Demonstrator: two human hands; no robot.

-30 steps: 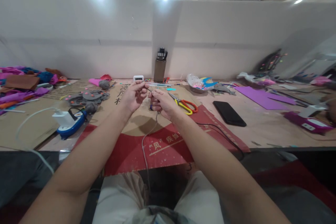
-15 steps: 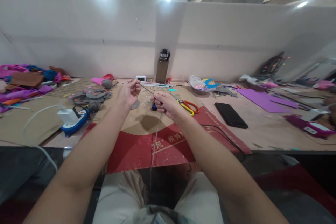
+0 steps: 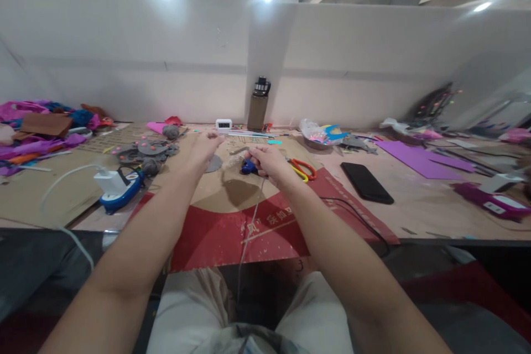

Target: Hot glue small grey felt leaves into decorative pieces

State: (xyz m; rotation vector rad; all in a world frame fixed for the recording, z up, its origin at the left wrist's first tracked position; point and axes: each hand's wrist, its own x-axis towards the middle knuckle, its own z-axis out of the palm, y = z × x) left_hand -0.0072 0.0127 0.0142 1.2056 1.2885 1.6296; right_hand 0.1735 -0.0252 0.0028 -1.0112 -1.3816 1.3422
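Observation:
My right hand (image 3: 265, 161) is closed in a pinch on a thin grey strip (image 3: 238, 151), whose free end curves to the left. My left hand (image 3: 211, 146) is held up to the left, apart from the strip. Its fingers are curled together, and whatever may be between them is hidden. A grey disc (image 3: 214, 164) lies just below the left hand. Partly behind my right hand lies a blue object (image 3: 248, 166), its kind unclear. Scissors with orange and yellow handles (image 3: 305, 168) lie to the right of that hand.
A black phone (image 3: 366, 182) and a purple sheet (image 3: 415, 159) lie to the right. Leftward are a blue power strip (image 3: 120, 196) and grey pieces with pink-headed pins (image 3: 147, 148). A bottle (image 3: 258, 108) stands by the wall. A pale cord (image 3: 251, 227) hangs over the front edge.
The grey strip stretched between both hands before; its left end is now free of my left hand and bends loosely. My right hand has shifted slightly right.

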